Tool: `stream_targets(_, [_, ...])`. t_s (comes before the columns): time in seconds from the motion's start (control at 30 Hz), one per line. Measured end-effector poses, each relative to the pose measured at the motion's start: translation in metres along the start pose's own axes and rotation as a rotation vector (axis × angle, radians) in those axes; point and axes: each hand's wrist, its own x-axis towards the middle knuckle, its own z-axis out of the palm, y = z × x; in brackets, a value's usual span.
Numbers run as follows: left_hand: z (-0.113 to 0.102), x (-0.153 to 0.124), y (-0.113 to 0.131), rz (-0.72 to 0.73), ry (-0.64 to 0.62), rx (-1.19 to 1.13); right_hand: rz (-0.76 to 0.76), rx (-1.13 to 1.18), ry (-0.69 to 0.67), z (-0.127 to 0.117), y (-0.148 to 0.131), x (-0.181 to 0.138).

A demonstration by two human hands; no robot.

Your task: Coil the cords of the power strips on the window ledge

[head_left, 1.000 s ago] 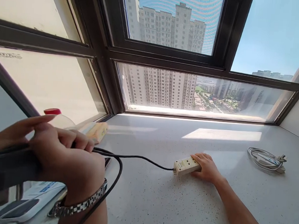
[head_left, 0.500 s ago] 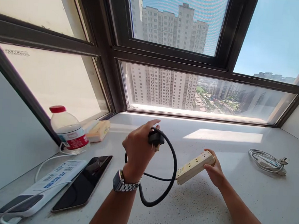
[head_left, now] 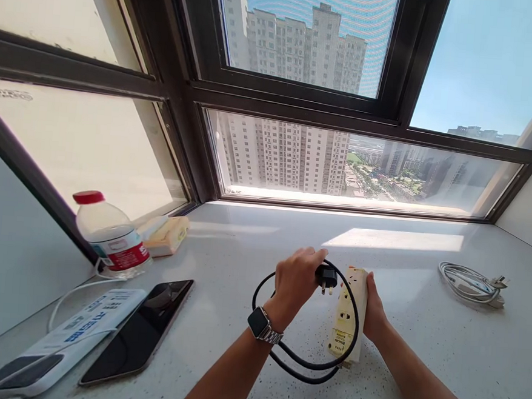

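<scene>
My left hand (head_left: 297,284), with a watch (head_left: 261,325) on its wrist, is closed around the black plug (head_left: 327,276), whose metal prongs point down. From it the black cable (head_left: 302,365) hangs in loops beneath the hand and across the front of the power strip (head_left: 348,314). That strip is cream coloured with several sockets on its face, and it stands tilted up from the counter. My right hand (head_left: 375,309) grips it along the right side; the fingers behind it are hidden.
On the left lie a dark tablet (head_left: 141,330) and a white power bank (head_left: 67,337) with a white cord. Behind them stand a red-capped bottle (head_left: 112,237) and a small yellowish pack (head_left: 167,236). A coiled white cable (head_left: 472,285) rests at the right. Windows line the counter's (head_left: 219,354) back.
My left hand has carried the plug right and down, close to the power strip. My right hand has turned the strip more upright. The cable now forms two loops.
</scene>
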Motion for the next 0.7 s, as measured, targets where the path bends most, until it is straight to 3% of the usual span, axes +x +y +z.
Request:
stream_targets(0.2, [0.023, -0.003, 0.017, 0.215, -0.232, -0.033, 0.097, 0.063, 0.059, 0.010, 0.000, -0.001])
stream_targets(0.4, [0.036, -0.009, 0.028, 0.325, -0.286, -0.027, 0.151, -0.018, 0.181, 0.012, 0.003, 0.001])
stream_targets(0.57, [0.039, -0.013, 0.035, 0.382, -0.300, -0.008, 0.239, -0.026, 0.023, 0.009, -0.001, -0.004])
stream_targets(0.7, [0.042, -0.012, 0.030, 0.406, -0.363, -0.091, 0.110, -0.127, -0.168, 0.003, -0.005, -0.010])
